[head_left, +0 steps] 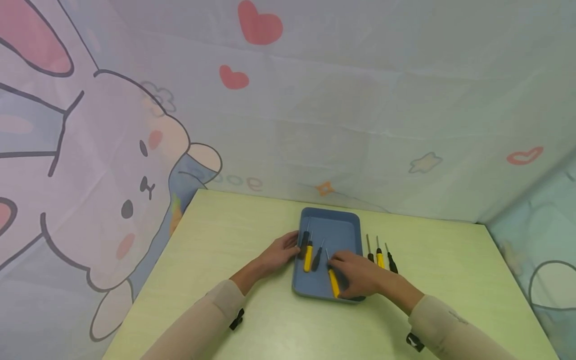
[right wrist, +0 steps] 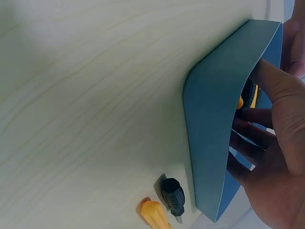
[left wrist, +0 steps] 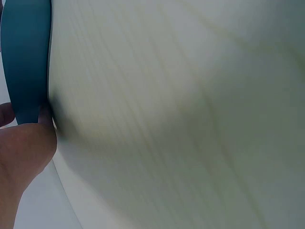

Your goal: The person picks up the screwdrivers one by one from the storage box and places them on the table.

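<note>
A blue-grey tray (head_left: 333,215) lies on the table. My left hand (head_left: 280,254) grips its left side; in the left wrist view the thumb (left wrist: 45,114) presses on the outer wall. Over the tray's right rim reaches my right hand (head_left: 360,275), whose thumb and fingers pinch a yellow-handled screwdriver (head_left: 334,284) inside. The palm partly hides this grip. To its left in the tray lie a small dark screwdriver (head_left: 317,260), another yellow-handled screwdriver (head_left: 308,257) and a black-handled screwdriver (head_left: 304,244) near the left hand.
Right of the tray, on the pale yellow table (head_left: 450,280), lie a black screwdriver (head_left: 391,262), a yellow-handled one (head_left: 380,258) and a dark-handled one (head_left: 370,256), partly behind the right arm. A printed cloth (head_left: 342,110) hangs behind the table.
</note>
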`<move>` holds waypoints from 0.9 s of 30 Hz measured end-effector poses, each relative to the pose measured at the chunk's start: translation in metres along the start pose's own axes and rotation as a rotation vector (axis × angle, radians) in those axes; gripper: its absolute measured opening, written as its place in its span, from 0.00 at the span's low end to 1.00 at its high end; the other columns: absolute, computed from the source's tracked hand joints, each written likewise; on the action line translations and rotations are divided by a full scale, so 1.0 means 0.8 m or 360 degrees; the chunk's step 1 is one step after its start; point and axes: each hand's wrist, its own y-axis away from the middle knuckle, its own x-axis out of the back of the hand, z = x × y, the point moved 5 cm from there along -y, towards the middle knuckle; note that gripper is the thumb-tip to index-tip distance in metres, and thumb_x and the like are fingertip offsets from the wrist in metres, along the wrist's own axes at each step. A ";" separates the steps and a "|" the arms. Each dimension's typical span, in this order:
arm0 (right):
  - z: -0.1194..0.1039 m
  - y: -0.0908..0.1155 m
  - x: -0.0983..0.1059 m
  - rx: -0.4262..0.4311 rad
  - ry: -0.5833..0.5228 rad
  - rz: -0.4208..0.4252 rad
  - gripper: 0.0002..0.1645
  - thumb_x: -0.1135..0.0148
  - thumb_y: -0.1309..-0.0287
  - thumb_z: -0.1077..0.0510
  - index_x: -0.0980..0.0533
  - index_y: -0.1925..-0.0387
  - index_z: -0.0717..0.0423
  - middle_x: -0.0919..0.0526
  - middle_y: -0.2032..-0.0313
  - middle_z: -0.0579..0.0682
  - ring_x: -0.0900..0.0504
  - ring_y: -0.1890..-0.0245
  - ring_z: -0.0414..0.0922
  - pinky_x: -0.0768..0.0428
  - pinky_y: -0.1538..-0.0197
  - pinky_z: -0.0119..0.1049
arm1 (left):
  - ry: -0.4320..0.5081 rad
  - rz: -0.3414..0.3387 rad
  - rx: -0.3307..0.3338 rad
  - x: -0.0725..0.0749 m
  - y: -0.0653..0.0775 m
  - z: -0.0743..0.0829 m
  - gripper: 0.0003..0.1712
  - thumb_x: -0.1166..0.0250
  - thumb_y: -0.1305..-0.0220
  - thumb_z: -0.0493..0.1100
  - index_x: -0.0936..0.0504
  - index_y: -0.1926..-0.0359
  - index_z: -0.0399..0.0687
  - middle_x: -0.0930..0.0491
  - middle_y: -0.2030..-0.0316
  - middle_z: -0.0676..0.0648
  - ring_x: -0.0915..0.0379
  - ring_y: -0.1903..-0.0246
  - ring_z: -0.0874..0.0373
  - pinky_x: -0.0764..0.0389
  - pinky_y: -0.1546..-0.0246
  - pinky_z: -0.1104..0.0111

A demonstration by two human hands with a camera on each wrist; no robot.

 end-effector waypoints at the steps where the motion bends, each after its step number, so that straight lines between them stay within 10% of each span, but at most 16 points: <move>1: -0.001 0.000 0.000 0.0001 0.0000 0.0004 0.49 0.17 0.49 0.42 0.24 0.33 0.64 0.24 0.38 0.56 0.23 0.40 0.52 0.19 0.39 0.49 | -0.0006 0.0000 0.0000 0.000 0.000 0.000 0.36 0.47 0.20 0.34 0.48 0.17 0.33 0.44 0.19 0.34 0.46 0.20 0.41 0.41 0.21 0.53; 27: 0.001 -0.002 -0.011 0.0020 0.0059 0.0122 0.50 0.16 0.51 0.41 0.25 0.34 0.65 0.24 0.41 0.55 0.23 0.44 0.50 0.18 0.41 0.47 | 0.0007 0.0006 -0.0005 -0.002 0.002 0.004 0.36 0.47 0.19 0.34 0.48 0.18 0.31 0.44 0.20 0.32 0.47 0.20 0.40 0.42 0.21 0.51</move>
